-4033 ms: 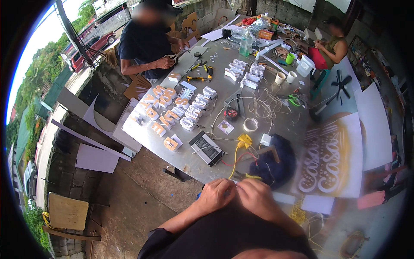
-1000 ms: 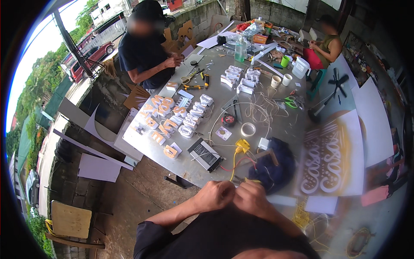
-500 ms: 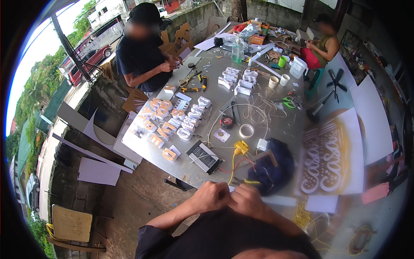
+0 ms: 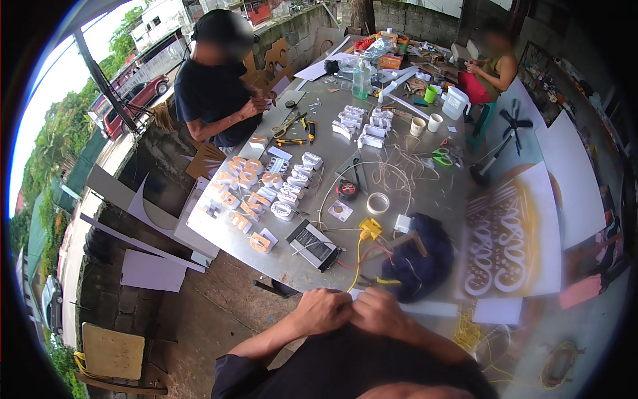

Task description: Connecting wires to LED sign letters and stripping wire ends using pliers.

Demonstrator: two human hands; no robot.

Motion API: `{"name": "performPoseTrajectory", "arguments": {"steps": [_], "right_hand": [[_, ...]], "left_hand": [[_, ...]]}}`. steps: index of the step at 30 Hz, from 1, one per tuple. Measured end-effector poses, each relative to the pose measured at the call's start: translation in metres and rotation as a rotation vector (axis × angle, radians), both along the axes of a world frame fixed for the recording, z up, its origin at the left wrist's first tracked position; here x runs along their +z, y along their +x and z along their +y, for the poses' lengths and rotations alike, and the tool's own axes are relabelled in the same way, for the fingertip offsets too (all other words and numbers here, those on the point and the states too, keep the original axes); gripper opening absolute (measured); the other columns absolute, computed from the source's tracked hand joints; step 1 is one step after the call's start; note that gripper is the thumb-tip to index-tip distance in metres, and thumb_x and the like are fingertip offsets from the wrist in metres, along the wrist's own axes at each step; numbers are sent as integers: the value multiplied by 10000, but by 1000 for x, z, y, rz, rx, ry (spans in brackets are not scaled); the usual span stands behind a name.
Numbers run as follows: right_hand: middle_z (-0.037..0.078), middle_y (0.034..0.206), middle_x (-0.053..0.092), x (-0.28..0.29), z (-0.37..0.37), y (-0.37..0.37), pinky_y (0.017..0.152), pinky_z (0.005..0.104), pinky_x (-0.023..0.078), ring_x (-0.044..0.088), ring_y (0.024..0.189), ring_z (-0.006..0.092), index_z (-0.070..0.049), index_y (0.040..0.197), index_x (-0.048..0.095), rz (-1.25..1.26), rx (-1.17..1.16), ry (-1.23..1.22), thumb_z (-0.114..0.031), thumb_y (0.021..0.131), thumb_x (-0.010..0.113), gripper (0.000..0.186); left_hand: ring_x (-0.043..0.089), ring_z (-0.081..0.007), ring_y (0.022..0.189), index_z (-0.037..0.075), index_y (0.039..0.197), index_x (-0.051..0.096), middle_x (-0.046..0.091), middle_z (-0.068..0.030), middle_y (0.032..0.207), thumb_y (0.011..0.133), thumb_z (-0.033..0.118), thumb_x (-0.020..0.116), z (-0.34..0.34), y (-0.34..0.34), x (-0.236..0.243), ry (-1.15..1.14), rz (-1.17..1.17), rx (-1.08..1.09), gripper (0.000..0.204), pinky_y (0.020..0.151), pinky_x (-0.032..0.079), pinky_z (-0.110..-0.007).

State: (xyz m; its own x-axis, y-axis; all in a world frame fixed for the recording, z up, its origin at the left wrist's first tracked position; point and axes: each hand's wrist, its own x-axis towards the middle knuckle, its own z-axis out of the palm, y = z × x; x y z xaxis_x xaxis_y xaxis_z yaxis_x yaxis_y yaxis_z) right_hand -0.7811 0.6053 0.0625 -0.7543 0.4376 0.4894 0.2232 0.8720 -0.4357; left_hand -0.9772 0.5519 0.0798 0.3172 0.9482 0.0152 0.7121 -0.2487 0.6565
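Observation:
My left hand [image 4: 322, 312] and my right hand [image 4: 380, 312] are held close together at the table's near edge, knuckles up. Both are closed, with fingertips almost meeting. A small whitish bit shows between them, but what they pinch is mostly hidden. Just past my right hand lie a dark blue cloth [image 4: 428, 256] and a yellow-handled tool [image 4: 387, 280]. A yellow plug socket [image 4: 370, 229] on a yellow cord rests farther in. To the left sits a grey and black power supply box [image 4: 312, 244] with thin wires.
The metal table [image 4: 279, 263] bears white block letters [image 4: 282, 211], orange-faced letters [image 4: 244, 169], a tape roll [image 4: 377, 203], a tape measure [image 4: 346, 189], and green scissors [image 4: 442, 157]. One person [image 4: 216, 86] stands at the far left; another [image 4: 495, 66] sits far right. A fan [image 4: 515, 126] stands right.
My hands have shifted slightly down and stay closed together. The standing person at the left has moved a little, still handling a small piece. The view has tilted slightly.

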Motion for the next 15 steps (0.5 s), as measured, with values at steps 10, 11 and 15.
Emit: {"name": "performPoseTrajectory", "arguments": {"steps": [10, 11, 15], "right_hand": [[71, 668, 530, 5, -1, -6, 561, 377, 433, 535, 614, 263, -100, 657, 541, 74, -44, -1, -146, 765, 770, 257], [70, 662, 520, 6, -1, -6, 558, 376, 431, 530, 610, 261, -102, 652, 534, 78, -48, 6, -147, 770, 769, 267], [67, 647, 492, 8, -1, -8, 547, 373, 419, 516, 596, 258, -108, 640, 515, 85, -76, 30, -148, 783, 765, 291]], "left_hand": [[628, -198, 669, -7, 859, 698, 644, -129, 742, 809, 79, 679, -1, 0, -17, -205, -512, 128, 101, 638, 493, -333], [628, -198, 669, -7, 859, 698, 644, -129, 742, 809, 79, 679, -2, 1, -19, -192, -532, 131, 101, 638, 493, -333], [567, -113, 684, -37, 832, 664, 623, -94, 723, 811, 45, 682, -2, 2, -24, -232, -623, 168, 87, 631, 484, -301]]}}
